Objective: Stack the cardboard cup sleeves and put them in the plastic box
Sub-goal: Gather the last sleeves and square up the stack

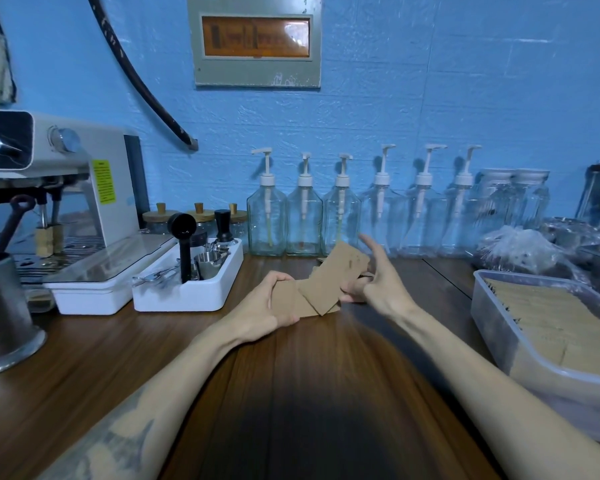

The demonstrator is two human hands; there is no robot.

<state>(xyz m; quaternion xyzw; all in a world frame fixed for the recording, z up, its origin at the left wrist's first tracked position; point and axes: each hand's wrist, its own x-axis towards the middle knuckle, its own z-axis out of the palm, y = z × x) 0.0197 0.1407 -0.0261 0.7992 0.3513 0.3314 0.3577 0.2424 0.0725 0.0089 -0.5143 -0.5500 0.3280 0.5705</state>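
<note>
Wooden counter left of the plastic box: left hand is clamping a sleeve stack while right hand is pinching another sleeve, apparently aligning it.

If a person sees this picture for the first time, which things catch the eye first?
First, the two hands at the centre: the left hand and right hand hold brown cardboard cup sleeves over the wooden counter. Next, the plastic box at right, already holding sleeves, and the row of pump bottles along the blue wall.
</note>
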